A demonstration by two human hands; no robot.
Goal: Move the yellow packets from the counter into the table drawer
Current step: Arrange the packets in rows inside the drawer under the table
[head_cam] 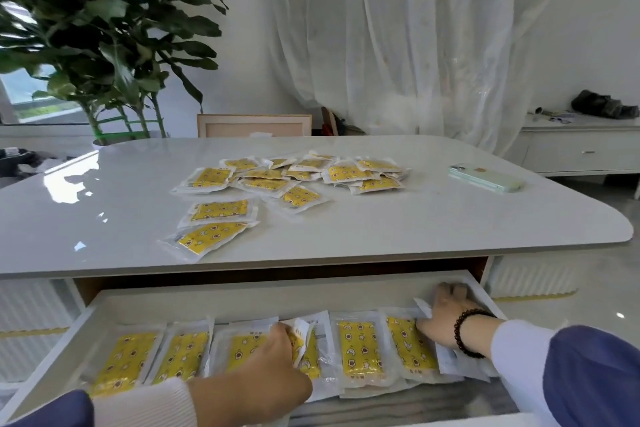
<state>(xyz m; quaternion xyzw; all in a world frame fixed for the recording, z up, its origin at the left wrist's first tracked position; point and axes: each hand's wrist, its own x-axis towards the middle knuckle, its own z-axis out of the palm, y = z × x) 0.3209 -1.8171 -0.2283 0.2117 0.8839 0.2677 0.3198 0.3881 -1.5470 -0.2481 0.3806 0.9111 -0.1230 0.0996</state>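
Down in the open table drawer [221,302], both hands are busy among a row of yellow packets [360,347] laid side by side on the drawer floor. Farthest left of the left-hand fingers lie two packets flat in their clear wrappers, then a third half under the palm. The left hand [273,367] reaches in from the bottom edge, forearm slanting up to the right, white cuff and blue sleeve behind it; its fingers curl forward and pinch the white edge of a tilted packet [304,333] that stands up just beyond the fingertips. To the right of those fingers two more packets lie flat, the second touching the thumb of the other hand. The right hand [446,315] comes in from the right, wrist bent, a dark bead bracelet [467,333] round it, sleeve blue over white. Its fingers are curled down at the drawer's far right corner, gripping a pale, white-backed packet [450,364] that runs under the palm; the fingertips themselves are blurred.

Above and beyond both sets of fingers, on the white counter [104,218], a loose heap of yellow packets [298,173] remains, with two singles [214,222] nearer its front edge. Far right of the heap lies a pale green phone [485,177]. A leafy plant [104,28] stands behind the counter's left end.
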